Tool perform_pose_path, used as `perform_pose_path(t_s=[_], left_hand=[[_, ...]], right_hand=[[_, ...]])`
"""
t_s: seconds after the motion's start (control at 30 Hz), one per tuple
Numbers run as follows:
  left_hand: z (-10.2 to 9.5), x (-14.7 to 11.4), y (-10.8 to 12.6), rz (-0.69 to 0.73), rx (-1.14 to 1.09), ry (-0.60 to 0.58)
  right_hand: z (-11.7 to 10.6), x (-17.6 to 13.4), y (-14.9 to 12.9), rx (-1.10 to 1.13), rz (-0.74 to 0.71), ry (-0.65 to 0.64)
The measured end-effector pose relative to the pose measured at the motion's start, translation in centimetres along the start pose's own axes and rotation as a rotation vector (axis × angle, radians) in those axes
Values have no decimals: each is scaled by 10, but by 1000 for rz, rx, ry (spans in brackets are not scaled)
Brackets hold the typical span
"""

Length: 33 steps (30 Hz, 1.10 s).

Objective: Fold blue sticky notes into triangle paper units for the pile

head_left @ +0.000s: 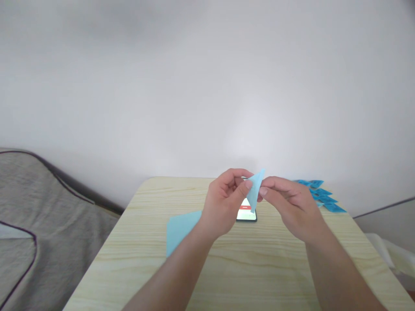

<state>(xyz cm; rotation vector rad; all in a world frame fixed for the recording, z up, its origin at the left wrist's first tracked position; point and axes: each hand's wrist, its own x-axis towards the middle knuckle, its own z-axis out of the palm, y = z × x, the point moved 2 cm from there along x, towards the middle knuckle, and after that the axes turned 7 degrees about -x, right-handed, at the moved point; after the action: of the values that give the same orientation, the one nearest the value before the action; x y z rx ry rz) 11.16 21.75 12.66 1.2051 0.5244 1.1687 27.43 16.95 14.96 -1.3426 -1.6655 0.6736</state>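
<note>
Bare forearms (pixel 180 265) converging, left hand (pixel 225 201) pinching, right hand (pixel 293 205) just beside it, also pinching

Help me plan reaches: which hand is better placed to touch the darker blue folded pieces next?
Probably the right hand: it is nearer the darker blue folded pieces, on that side. The left hand is farther off, pinching the light blue paper.

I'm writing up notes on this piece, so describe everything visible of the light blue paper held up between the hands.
The light blue paper looks thin, matte and folded, tapering to a point at the upper right and narrowing below. It is held up at a slant, partly covering the lit phone in this view. The left hand pinches its left side, thumb on the near face; the right hand has fingertips at its right edge, their grip unclear.
</note>
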Motion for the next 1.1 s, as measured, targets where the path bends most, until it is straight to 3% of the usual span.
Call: perform_pose_path(t_s=[0.13, 0.27, 0.57, 0.7, 1.1], left_hand=[[-1, -5, 2, 88, 207, 59], [-3, -7, 1, 125, 279, 80], [0, -5, 1, 60, 28, 2], [-2, -6, 0, 94, 119, 20], [1, -11, 6, 393, 495, 87]], right_hand=[[0, 0, -1, -57, -5, 39], [-1, 0, -1, -84, -4, 67], [1, -3, -1, -24, -12, 71], [2, -4, 0, -9, 3, 88], [0, -4, -6, -73, 85, 132]])
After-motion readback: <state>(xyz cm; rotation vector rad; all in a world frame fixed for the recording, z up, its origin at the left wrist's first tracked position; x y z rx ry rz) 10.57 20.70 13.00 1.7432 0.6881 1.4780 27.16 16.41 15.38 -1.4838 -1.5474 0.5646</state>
